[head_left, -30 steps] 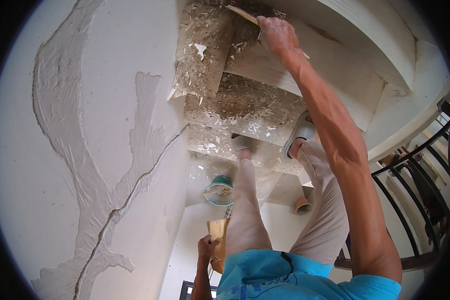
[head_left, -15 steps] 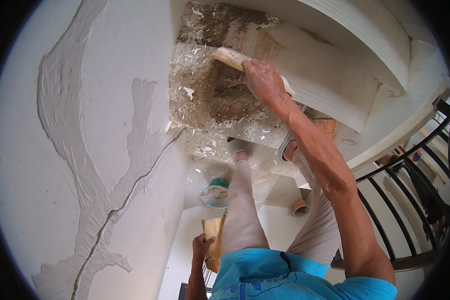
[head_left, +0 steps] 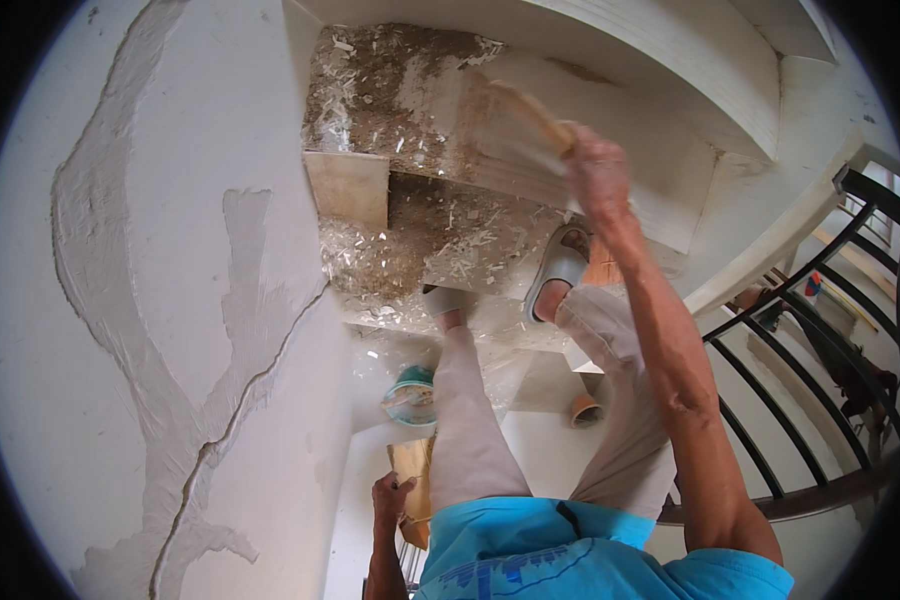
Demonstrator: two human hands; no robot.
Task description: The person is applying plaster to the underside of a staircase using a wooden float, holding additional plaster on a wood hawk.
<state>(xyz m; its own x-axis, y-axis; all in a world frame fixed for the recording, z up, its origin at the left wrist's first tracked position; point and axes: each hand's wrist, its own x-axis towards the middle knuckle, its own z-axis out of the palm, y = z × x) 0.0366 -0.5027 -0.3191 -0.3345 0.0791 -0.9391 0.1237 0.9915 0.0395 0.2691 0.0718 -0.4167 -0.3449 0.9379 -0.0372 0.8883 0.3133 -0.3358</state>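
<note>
Out ahead over the steps, my right hand is closed around a long, narrow wooden piece. Motion blurs that piece, and its exact kind does not show. Its far end hangs over the upper step, which is strewn with dirt and white flakes. Low in the picture, my left hand has curled fingers beside a tan board. Whether it grips anything is hidden. A bare pale square slab shows at the left of the step, against the wall.
A wall with rough patches and a long crack rises on the left. My sandalled feet stand on the littered steps. Lower down are a green bucket and a brown pot. A dark metal railing curves along the right.
My right hand has swung to the right with the wooden piece, uncovering my right foot. The pale slab, formerly littered with debris, now looks bare. My left hand stays beside the board.
</note>
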